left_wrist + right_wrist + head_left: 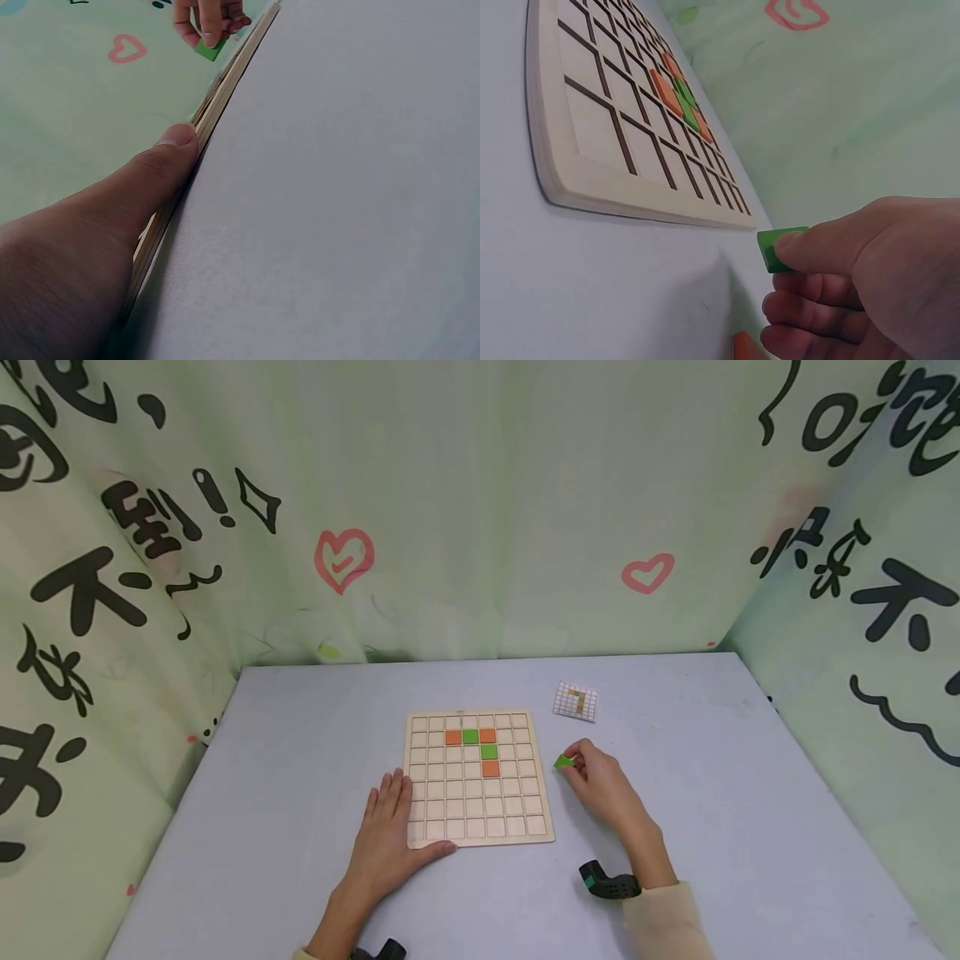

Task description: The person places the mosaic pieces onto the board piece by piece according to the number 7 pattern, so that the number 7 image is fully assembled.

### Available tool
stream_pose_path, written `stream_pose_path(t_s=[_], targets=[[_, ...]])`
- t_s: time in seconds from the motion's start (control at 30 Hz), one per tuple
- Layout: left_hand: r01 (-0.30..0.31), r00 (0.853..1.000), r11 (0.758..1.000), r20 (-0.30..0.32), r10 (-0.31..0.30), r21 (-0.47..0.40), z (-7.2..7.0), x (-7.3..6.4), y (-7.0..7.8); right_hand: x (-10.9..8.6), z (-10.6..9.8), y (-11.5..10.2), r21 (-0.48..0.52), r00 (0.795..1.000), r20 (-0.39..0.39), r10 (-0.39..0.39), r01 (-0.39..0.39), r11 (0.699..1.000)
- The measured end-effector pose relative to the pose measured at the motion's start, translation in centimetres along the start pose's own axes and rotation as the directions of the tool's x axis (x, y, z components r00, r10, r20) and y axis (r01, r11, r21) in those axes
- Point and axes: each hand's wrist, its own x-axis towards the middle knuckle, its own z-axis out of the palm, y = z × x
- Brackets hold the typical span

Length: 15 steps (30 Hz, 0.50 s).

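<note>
Curtain (pixel 487 510) reads "不" (pixel 82 597); green tile (pixel 769 252) pinched.

Green tile (pixel 563 762) beside a wooden grid board (pixel 473 789)
The tile is held tilted; the board lies flat, bearing three orange tiles (pixel 491 768) and two green tiles (pixel 470 737).

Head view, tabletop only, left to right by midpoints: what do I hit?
Left hand resting at the board's edge → wooden grid board → green tile → right hand pinching that tile.
</note>
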Motion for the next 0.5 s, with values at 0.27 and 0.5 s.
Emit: stream_pose_path(t_s=[0.27, 0.5], targets=[[-0.001, 1.0, 1.0, 0.002, 0.001, 0.001, 0.1, 0.0, -0.1, 0.1, 1.2, -1.0, 0.027, 1.0, 0.009, -0.015, 0.014, 1.0], [-0.001, 1.0, 1.0, 0.001, 0.001, 0.013, 0.1, 0.0, -0.1, 0.0, 2.2, -2.1, 0.037, 0.999, 0.032, -0.02, 0.018, 0.999]])
